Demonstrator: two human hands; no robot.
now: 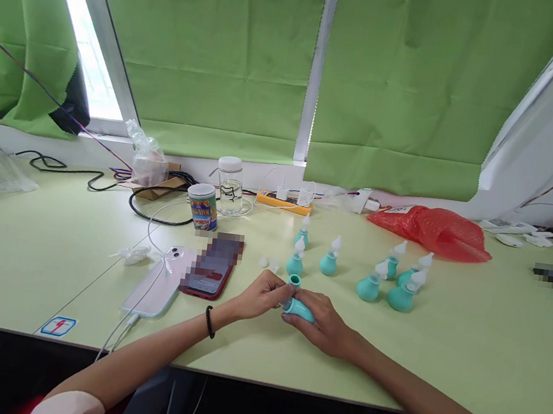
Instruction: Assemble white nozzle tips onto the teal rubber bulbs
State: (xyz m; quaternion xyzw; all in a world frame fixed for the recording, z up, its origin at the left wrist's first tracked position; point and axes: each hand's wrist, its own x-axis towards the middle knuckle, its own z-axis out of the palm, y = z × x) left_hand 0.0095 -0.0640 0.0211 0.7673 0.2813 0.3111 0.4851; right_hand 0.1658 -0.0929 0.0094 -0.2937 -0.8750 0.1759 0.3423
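Teal bulb (300,309) lying sideways at surface (465,351) centre, clamped in right hand (325,324) fingers; left hand (260,294) fingers pinching its nozzle end. Probable risks: small white tips (264,261) at 12 o'clock scattering if nudged; upright bulbs (329,263) toppling at 1 o'clock.

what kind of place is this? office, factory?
Likely a small assembly workbench by a window: teal bulb pieces in rows on the pale green table, green blinds behind, phones and a mug alongside.
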